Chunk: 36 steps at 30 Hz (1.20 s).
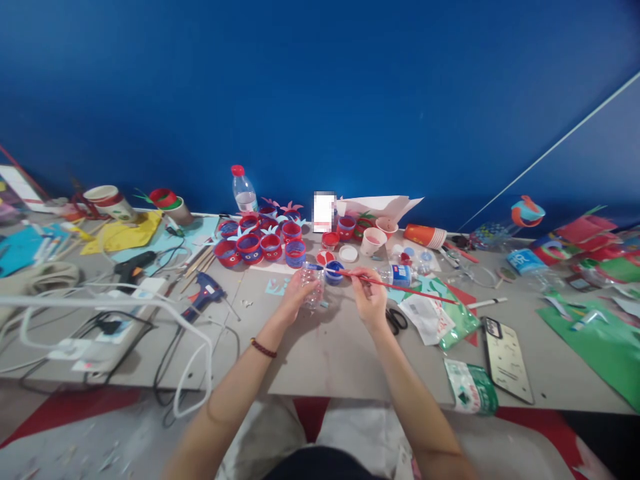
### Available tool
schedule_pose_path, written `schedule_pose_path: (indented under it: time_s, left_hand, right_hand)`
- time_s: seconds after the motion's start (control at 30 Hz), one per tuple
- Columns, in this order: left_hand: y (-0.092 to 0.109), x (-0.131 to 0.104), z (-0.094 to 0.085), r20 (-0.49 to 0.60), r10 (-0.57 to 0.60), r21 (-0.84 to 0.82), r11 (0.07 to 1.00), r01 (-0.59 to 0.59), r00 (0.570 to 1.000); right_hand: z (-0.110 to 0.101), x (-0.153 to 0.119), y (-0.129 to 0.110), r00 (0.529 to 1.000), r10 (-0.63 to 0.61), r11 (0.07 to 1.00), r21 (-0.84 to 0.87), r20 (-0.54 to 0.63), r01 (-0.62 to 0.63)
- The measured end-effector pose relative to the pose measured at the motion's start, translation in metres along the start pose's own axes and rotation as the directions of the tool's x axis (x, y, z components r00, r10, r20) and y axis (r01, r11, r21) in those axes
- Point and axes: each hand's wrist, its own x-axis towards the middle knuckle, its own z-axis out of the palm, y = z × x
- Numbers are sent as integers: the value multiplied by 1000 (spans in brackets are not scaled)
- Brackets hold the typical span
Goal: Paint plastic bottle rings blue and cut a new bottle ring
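My left hand (297,293) is closed around a clear plastic bottle piece (314,293), held low over the table. Between the fingers of my right hand (369,293) is a long red-handled paintbrush (410,291), slanting down to the right behind the hand. Its bristle end, dark blue, meets the upper rim of the bottle piece. Just behind and between the hands stands a small jar of blue paint (334,272). A lid with red paint (326,257) and a white lid (349,253) lie beyond it.
Several red and blue painted cups (250,248) stand behind my left hand. A blue glue gun (204,293) and a power strip (123,327) with cables lie left. Black scissors (397,321), a phone (507,360) and green sheets (595,353) are right. A blue wall (320,100) rises behind.
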Motion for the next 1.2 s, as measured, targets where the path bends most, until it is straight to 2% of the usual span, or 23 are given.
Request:
schedule_pose_path:
  time_s: [0.33,0.5,0.7,0.9,1.2]
  left_hand:
    - [4,-4,1,15,5,-3,1000,-5,1000]
    - [2,-1,-2,-1,1,-21,1000,-1,1000]
    - [0,1,1,-63,72,87,994,-66,995]
    - [-10,4,2,-85,191,218,961,-169,978]
    - [-8,2,2,-93,222,255,948,-192,971]
  right_hand:
    - [-2,1,-3,1000,1,998,-62,-14,-2]
    - [-5,2,-4,999,-7,988,-157,-51,-1]
    - [-5,1,-1,996,-2,999,-37,-90,-1]
    - [-1,-4,0,1000,1,1000,-16,10,-1]
    - [-2,-4,-3,997,-31,988,-148,69,41]
